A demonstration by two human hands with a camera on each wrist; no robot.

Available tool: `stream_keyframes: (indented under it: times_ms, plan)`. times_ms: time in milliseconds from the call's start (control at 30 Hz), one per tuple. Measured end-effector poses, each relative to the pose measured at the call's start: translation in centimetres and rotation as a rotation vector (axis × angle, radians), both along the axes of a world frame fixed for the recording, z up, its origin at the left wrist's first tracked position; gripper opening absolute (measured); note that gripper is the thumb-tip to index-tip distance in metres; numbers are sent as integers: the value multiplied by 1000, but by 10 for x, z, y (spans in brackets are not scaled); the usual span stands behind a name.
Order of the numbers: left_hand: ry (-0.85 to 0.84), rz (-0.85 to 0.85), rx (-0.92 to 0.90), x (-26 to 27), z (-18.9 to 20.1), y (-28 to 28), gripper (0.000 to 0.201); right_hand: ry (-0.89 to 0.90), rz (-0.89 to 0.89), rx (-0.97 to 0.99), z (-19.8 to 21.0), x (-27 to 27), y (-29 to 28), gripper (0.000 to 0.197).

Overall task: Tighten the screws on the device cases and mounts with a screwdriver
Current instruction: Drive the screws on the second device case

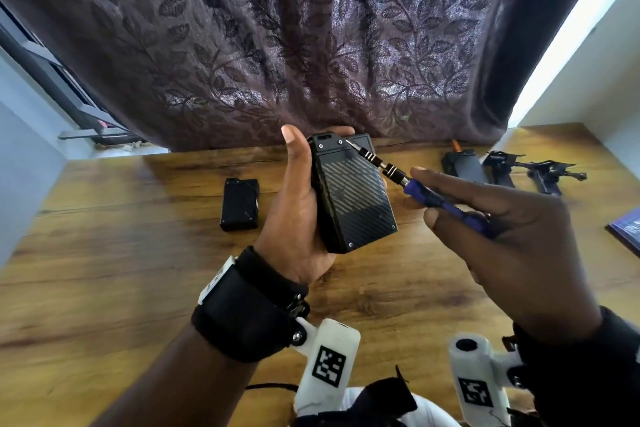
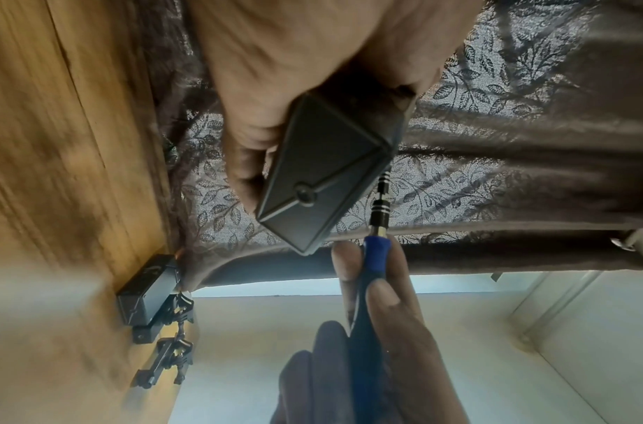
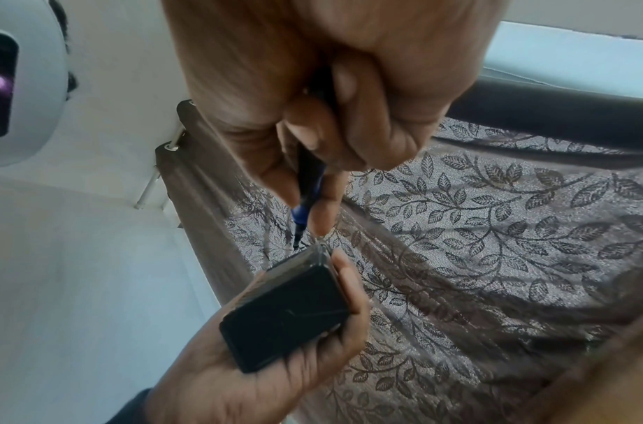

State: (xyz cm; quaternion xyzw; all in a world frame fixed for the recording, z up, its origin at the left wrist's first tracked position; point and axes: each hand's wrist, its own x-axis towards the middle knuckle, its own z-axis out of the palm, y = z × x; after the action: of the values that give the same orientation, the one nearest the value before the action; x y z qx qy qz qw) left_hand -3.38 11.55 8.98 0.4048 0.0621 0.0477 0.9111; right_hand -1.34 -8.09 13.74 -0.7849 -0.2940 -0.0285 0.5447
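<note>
wooden table (image 1: 145, 291) spanning the lower half of the head view, backed by a dark leaf-patterned curtain (image 1: 311, 45) hanging to the far table edge. pale wall (image 1: 616, 62) to the right of the curtain.

left hand (image 1: 298, 204) raised above the table, palm up, fingers and thumb wrapped round a black device case (image 1: 356, 194); thumb along the left side of the case, fingertips showing past its far end. case held lengthwise, tilted, textured striped face toward the head camera, small screws visible at the corners. smooth back face of the case visible in the left wrist view (image 2: 323, 172) and the right wrist view (image 3: 287, 315).

right hand (image 1: 502, 229) to the right of the case, fingers curled round the blue handle of a screwdriver (image 1: 429, 196). dark ringed metal shaft angled up and to the left, tip resting at the far right corner of the case, at a screw position. contact with the screw head too small to confirm.

second black case (image 1: 240, 204) lying flat on the table, left of the held case, well apart from both hands. group of black mounts (image 1: 502, 170) lying on the far right of the table near the curtain. wrist-worn camera housings (image 1: 329, 360) with printed marker tags at the bottom of the head view.
</note>
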Motion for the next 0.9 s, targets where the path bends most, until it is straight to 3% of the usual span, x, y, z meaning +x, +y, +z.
stream_keyframes:
  times_ms: [900]
  plan:
    - [1,-13,99,-4,7,0,75,-32,-9,-51,2,1,-10,48]
